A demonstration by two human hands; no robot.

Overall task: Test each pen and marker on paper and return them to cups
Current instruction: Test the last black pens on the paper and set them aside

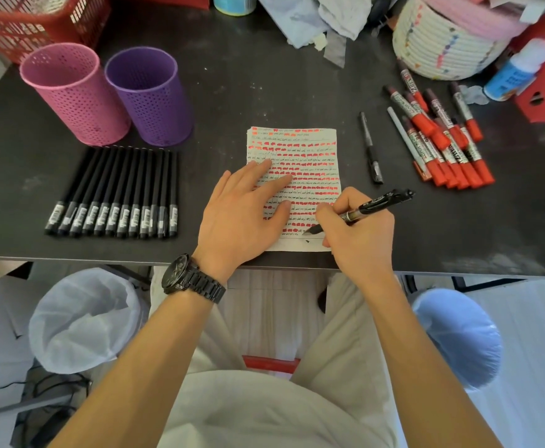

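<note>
Pink cup [74, 92] and purple cup [151, 95] stand upright, upper left; row of black pens [119, 192] lies below them. Left hand [242, 208] presses flat, fingers straight, on paper [310, 163], centre frame. Right hand [358, 234] grips black pen [378, 203], tip at paper's lower edge. Loose pen [370, 148], then red markers [442, 147] heaped, right.

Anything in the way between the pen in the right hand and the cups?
Only the left hand, flat on the paper, lies between the pen and the purple cup; nothing visible blocks the cup's open top.
</note>
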